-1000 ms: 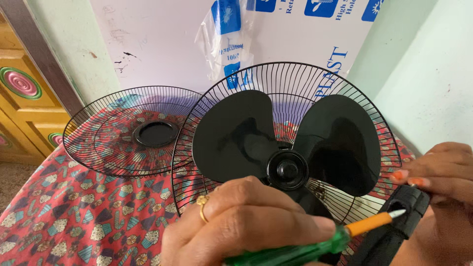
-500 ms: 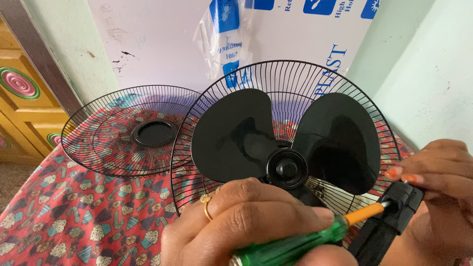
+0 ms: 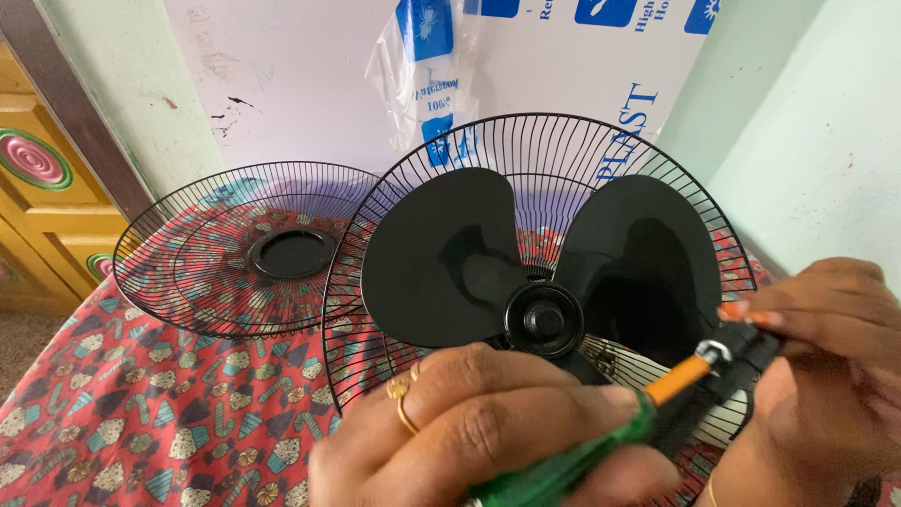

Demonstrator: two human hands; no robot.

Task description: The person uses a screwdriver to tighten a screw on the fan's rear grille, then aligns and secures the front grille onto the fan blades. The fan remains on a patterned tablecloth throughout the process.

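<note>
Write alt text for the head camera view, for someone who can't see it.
A left hand holds a green-handled screwdriver, its tip at a black part gripped by the right hand. Behind them a black fan blade sits in a wire fan guard; a second guard lies on a red patterned cloth.

The left hand (image 3: 488,432) is curled in a closed fist, knuckles up, two rings on one finger, thumb stretched toward the right hand (image 3: 826,376), which sits just beside it, fingers bent and pinched together, nails painted orange
</note>
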